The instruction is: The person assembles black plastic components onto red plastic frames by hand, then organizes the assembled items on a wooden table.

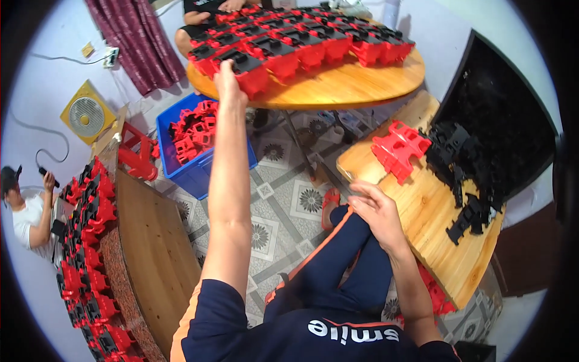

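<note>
Right hand [377, 211] rested on knee, fingers loose and holding nothing, left hand [228, 81] stretched to round tabletop [338, 84], fingers curled on nearest red-and-black assembled part [244, 66] at tabletop's near edge, loose red pieces [399, 148] on side board [422, 211].

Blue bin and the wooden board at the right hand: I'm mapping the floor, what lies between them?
In the head view, patterned floor tiles, table legs and a red sandal.

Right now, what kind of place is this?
Probably a small home workshop for putting plastic parts together. Rows of red-and-black parts fill a round table, a blue bin holds loose red pieces, and the left hand touches one part.
</note>
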{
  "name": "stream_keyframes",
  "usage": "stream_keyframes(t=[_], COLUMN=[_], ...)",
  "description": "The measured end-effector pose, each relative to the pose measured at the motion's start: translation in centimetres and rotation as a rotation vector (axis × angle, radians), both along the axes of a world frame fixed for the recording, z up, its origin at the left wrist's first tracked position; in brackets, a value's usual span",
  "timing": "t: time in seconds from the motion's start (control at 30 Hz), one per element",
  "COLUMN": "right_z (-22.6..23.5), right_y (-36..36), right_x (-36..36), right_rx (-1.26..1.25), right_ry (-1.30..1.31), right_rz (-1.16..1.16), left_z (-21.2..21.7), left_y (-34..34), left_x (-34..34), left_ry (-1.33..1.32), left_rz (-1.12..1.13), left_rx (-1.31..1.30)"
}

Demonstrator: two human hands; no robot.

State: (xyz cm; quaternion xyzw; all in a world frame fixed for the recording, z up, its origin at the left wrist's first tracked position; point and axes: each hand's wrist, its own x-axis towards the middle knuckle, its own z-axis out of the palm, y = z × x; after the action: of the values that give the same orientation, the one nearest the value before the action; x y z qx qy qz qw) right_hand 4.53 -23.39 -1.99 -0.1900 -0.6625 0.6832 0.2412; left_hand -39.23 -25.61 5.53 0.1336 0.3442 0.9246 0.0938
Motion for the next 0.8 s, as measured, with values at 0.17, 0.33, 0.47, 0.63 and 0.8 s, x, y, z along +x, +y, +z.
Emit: stream_keyframes(t=[0.17,0.33,0.47,0.63,0.8], right_z=[-4.8,-7.0,-7.3,-9.3,-9.2], right_y=[0.5,4.6,9.5,13.7,12.3], right_x=[6.3,5.5,2.9,0.9,4.7], right_rx=[-0.11,0.282,0.659,0.652,0.504], right_ry=[-0.132,-0.1,-0.207,-0.18,-0.132], right_rz=[-0.286,-0.685,-0.934,-0.912,-0.728], left_z=[0.6,0.2,-0.3,-8.1,-16.0], left_y=[0.3,-2.2,-0.8,4.9,10.7], left_x=[-3.4,-4.7,8.2,26.9,32.6], left_ry=[0.018,0.186,0.243,1.164,1.354], left_rz=[-0.001,-0.173,0.457,0.356,-0.008], left_rx=[-0.197,-0.163,-0.213,-0.583,-0.861])
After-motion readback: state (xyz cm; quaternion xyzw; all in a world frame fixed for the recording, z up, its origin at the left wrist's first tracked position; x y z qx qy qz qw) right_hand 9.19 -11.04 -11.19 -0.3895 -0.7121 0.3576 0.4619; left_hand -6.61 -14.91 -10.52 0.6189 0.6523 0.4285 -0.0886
